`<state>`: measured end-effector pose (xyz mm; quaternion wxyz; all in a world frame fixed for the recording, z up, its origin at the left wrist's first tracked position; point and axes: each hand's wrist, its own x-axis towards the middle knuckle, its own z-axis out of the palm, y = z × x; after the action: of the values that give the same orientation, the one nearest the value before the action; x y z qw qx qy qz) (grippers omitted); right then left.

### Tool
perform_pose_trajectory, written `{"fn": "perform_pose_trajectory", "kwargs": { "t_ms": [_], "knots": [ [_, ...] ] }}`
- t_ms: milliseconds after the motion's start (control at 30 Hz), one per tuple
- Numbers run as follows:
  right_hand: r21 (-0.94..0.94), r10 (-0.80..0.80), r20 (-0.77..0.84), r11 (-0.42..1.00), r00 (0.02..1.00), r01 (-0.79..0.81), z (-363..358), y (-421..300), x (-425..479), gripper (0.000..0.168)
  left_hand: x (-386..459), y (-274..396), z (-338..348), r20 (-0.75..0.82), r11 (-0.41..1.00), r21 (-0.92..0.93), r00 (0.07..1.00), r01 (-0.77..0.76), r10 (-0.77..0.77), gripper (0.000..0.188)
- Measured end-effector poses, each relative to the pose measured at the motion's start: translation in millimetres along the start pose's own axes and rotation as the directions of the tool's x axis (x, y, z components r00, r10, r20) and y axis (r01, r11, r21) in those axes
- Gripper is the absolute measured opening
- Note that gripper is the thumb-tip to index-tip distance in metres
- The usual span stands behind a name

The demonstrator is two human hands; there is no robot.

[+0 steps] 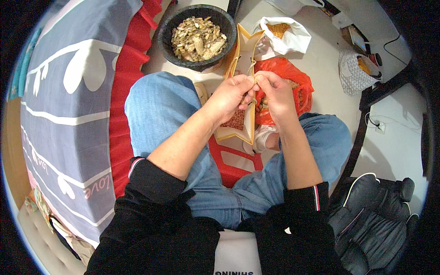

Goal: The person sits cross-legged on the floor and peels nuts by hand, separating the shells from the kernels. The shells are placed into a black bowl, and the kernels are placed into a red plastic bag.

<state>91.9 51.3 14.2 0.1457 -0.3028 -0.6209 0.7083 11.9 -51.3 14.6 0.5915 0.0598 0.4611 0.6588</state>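
Observation:
My left hand (237, 92) and my right hand (275, 90) meet over a yellow-edged paper gift bag (252, 132) with rope handles. Both pinch one small pale piece (256, 79), which looks like a peanut in its shell, between thumbs and fingertips. Inside the bag, partly hidden by my left hand, lie many shelled reddish peanuts (234, 121). To the right, behind my right hand, a red plastic bag (302, 74) lies spread with what look like unshelled peanuts in it.
A dark-lined tub (164, 51) of shells and corncobs stands beyond my left knee. A white bag (297, 36) holding corn kernels is past the red one. A patterned bag (352, 77) stands farther right. The draped bed (82, 137) is at left; a black padded chair (373, 230) is lower right.

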Motion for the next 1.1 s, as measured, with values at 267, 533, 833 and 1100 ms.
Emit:
{"fn": "perform_pose_trajectory", "kwargs": {
  "t_ms": [267,533,833,1100],
  "knots": [
    [0.098,0.080,0.036,0.992,0.996,-0.083,-2,5,2,0.016,0,0,2,0.010,0.999,-0.041,1.000,-0.011,0.012,0.022],
    [-0.055,0.062,-0.105,0.996,0.993,-0.068,-4,1,3,0.015,2,-2,-2,-0.089,1.000,0.014,0.996,0.022,-0.021,0.023],
    [0.262,0.552,-0.297,0.832,0.779,-0.490,-38,65,20,0.015,14,-8,-9,-0.286,0.955,-0.296,0.951,0.033,-0.122,0.022],
    [-0.054,-0.126,0.012,0.991,0.992,0.126,-3,-16,29,0.033,11,-2,-19,-0.154,0.871,-0.490,0.984,0.007,-0.095,0.039]
  ]
}}
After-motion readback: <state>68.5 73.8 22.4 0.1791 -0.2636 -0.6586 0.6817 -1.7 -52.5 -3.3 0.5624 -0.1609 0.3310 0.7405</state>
